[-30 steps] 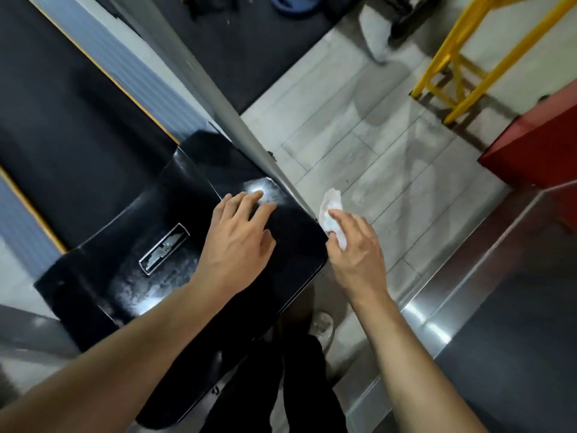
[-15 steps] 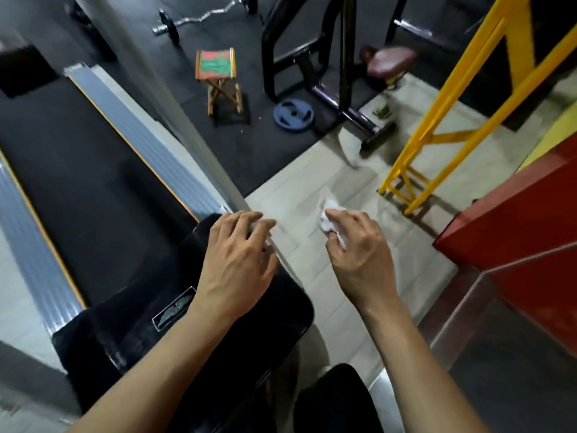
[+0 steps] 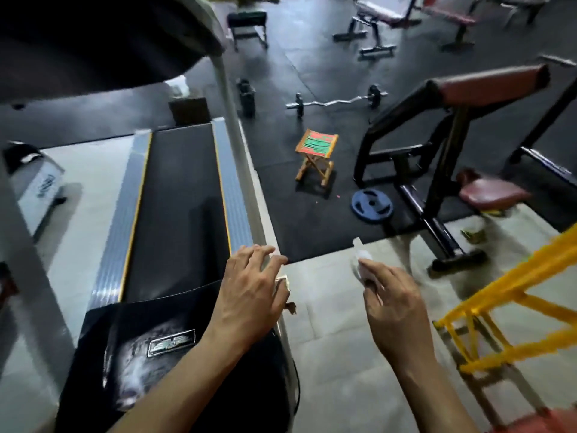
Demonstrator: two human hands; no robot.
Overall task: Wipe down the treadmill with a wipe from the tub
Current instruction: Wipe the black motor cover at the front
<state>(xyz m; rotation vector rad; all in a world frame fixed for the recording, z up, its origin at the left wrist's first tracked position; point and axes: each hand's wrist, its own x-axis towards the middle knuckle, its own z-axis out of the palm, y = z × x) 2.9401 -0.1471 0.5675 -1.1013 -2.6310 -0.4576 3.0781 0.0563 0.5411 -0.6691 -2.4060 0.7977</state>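
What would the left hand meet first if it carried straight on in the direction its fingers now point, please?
The left hand points forward and slightly right over the treadmill's black cover. Straight on, it would probably first meet the grey upright post at the right side rail, though depth is hard to judge here.

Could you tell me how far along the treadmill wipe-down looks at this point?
Done: streaky smears show on the black motor cover. In hand: the right hand pinches a wipe off to the side; the left hand hovers near the cover's edge. Left: belt, side rails.
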